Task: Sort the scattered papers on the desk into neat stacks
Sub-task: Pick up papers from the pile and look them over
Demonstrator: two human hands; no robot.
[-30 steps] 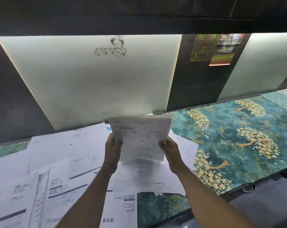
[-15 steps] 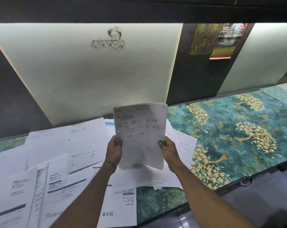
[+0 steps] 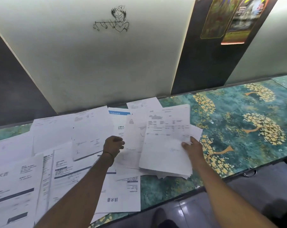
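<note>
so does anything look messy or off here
The stack in the right hand is ragged, corners fanning out at its near edge. One sheet at the front of the desk lies upside down to the person.

The left arm point(image 3: 83, 186) and right arm point(image 3: 221, 190) reach forward. The right grip point(image 3: 191, 146) pinches papers point(image 3: 164, 145), thumb on top. The left grip point(image 3: 113, 144) curls its fingers; hold unclear.

Single head-worn wide-angle view, forward and down, close over the desk point(image 3: 230, 104) toward the wall point(image 3: 106, 63).
</note>
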